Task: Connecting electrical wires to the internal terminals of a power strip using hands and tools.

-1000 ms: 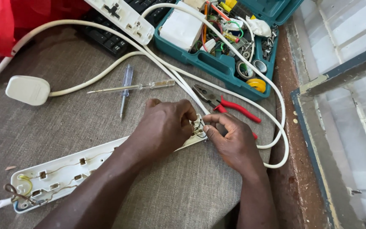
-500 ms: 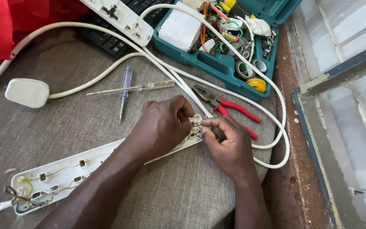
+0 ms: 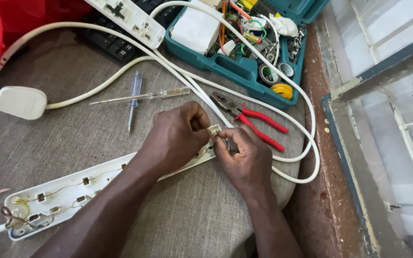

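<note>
While both hands work at its near end, the opened white plastic power strip base (image 3: 68, 196) lies diagonally across the grey woven fabric surface (image 3: 72, 138), its brass contact strips and thin wires exposed. The left hand (image 3: 178, 136) rests over the strip's right-hand end, its grip together, fingertips pinching at the small fitting there. The right hand (image 3: 244, 160) meets it from the other side, its grip likewise clamped on the same end of the strip; exactly what small part sits between the fingers cannot be told. The two hands touch at the fingertips.

A white round cable (image 3: 292, 91) loops from the strip's end around the right of the hands and runs back toward the upper left. A second length of it ends in a white three-pin plug (image 3: 21, 102) lying well to the left.

Just beyond the hands lie red-handled pliers (image 3: 254, 122), jaws pointing upper left. Left of these are a clear-handled tester screwdriver (image 3: 142, 97) and a blue-handled small screwdriver (image 3: 134, 100), crossing one another.

Further back stands an open teal plastic toolbox (image 3: 235, 71) holding assorted wires, tape rolls and a white box. Beside it lies the white power strip cover (image 3: 127, 19), partly over a black keyboard (image 3: 106, 43). Red fabric (image 3: 5, 24) occupies the upper left corner.
</note>
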